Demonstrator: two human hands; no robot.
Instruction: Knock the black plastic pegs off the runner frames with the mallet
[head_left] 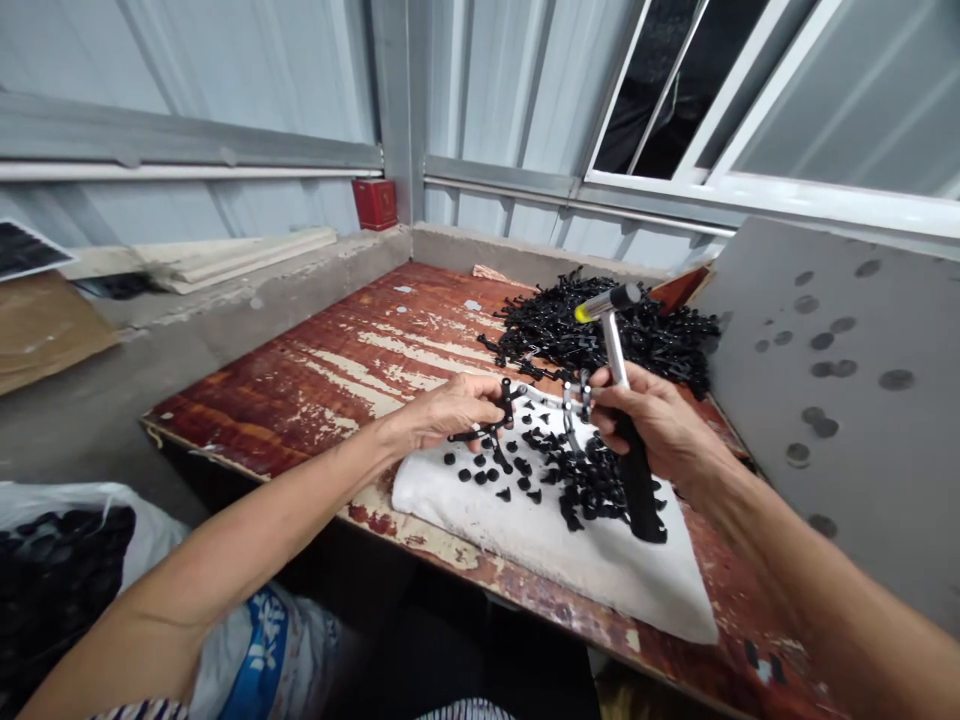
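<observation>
The left hand pinches one end of a black plastic sprue; the right hand grips a hammer and the sprue's other end; the sprue's long axis runs hand to hand above the white cloth on the desk.

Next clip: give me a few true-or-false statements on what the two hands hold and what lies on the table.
1. The right hand holds a small hammer with a black grip. True.
2. The left hand rests flat on bare wood. False: its fingers pinch a black plastic frame above the white cloth.
3. Small black pieces lie scattered on the cloth. True.
4. The pile of black frames sits at the near table edge. False: it lies at the far end, by the wall.
</observation>
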